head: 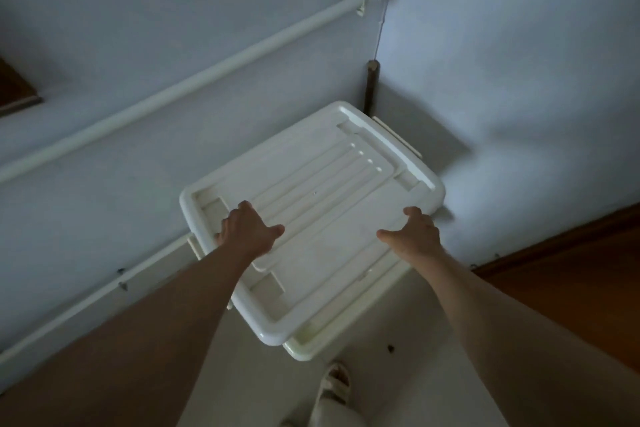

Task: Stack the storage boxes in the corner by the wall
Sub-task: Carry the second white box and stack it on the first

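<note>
Top storage box [311, 215] is held under both hands in the corner, sitting skewed on the lower box [313, 343]. Left hand [247, 230] is curled over the near-left lid rim; right hand [415, 236] is spread flat on the lid. Box should be twisted square, edges aligned, before release.

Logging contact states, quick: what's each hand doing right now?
Left hand: grips the top box's lid at its left edge.
Right hand: on the lid's right edge; grip cannot be told.
</note>
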Demonstrator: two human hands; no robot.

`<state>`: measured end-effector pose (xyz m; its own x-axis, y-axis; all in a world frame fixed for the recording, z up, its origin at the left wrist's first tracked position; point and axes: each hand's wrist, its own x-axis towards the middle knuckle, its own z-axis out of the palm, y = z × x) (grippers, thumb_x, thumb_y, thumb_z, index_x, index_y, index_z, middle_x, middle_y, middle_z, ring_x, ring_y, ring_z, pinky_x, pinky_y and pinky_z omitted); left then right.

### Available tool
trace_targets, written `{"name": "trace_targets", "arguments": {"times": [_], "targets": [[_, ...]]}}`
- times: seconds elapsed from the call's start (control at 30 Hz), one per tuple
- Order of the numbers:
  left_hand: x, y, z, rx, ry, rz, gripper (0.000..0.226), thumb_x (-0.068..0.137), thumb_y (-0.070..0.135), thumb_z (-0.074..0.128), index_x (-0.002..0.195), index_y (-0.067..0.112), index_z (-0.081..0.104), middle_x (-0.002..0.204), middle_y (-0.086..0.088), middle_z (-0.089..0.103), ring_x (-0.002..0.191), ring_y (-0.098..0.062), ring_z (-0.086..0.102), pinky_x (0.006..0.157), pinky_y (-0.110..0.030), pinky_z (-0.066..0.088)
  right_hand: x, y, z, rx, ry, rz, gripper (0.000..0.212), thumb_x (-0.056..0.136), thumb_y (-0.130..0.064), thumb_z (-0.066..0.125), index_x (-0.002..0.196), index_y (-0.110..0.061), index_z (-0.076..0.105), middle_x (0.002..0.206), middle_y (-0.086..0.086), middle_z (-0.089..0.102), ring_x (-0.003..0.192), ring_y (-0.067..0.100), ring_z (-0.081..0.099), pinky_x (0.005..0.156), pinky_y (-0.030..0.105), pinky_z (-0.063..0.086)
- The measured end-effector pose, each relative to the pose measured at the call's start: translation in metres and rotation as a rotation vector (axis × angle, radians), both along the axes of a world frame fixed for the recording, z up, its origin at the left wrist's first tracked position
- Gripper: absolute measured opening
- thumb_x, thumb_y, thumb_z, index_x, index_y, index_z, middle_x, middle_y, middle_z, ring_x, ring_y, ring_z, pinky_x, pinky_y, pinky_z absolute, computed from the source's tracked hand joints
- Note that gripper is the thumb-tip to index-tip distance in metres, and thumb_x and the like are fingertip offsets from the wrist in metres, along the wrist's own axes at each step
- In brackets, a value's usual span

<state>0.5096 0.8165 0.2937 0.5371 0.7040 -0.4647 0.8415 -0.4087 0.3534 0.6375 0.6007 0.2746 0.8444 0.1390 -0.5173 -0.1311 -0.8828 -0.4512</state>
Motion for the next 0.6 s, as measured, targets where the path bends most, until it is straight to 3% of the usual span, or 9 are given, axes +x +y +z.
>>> {"name": "trace_targets", "arguments": {"times": [0.3,0.47,0.6], "targets": [[-0.070,-0.030,-0.014,-0.015,0.060,0.159,0.081,0.080,0.043,0.068,0.140,0.003,0.031,0.140,-0.017,0.044,0.131,-0.035,0.040,0.106,-0.047,0.035,-0.012,-0.025,0.013,-0.064,-0.076,0.168,0.070,0.083,-0.035,0.063,0.141,-0.015,0.030,0.139,0.013,0.036,0.127,0.031,0.039,0.095,0.040,0.043],[-0.073,-0.049,-0.009,0.012,0.065,0.292,0.078,0.079,0.044,0.069,0.137,0.004,0.034,0.139,-0.016,0.046,0.129,-0.035,0.042,0.104,-0.047,0.037,0.014,-0.026,0.006,-0.080,-0.100,0.292,0.072,0.083,-0.036,0.063,0.141,-0.010,0.029,0.137,0.015,0.038,0.125,0.032,0.041,0.089,0.037,0.044],[-0.061,-0.074,-0.013,0.044,0.123,0.414,0.077,0.079,0.046,0.068,0.136,0.006,0.034,0.138,-0.015,0.045,0.128,-0.035,0.042,0.102,-0.047,0.038,0.052,-0.035,-0.006,-0.075,-0.100,0.374,0.074,0.082,-0.039,0.064,0.139,-0.008,0.031,0.136,0.017,0.040,0.122,0.034,0.044,0.093,0.041,0.046]]}}
